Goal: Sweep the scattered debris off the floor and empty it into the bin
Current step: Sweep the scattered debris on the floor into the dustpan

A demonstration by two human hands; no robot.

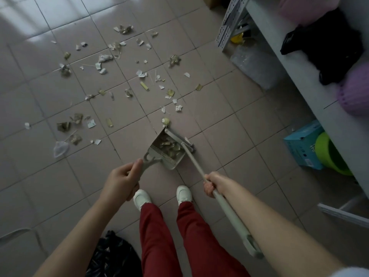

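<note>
The right hand (212, 183) is gripping the broom (194, 162) right of the dustpan (157, 140); the left hand (123, 177) is holding the dustpan's handle, debris (63, 126) lying scattered beyond it.

— How many tools, counted?
— One dustpan (157, 141), one broom (229, 214).
— What else, near?
— Two white shoes (141, 198), one black bag (111, 254).
— Scraps (175, 60)?
— Dozens, mostly far left; too many to count exactly.
</note>
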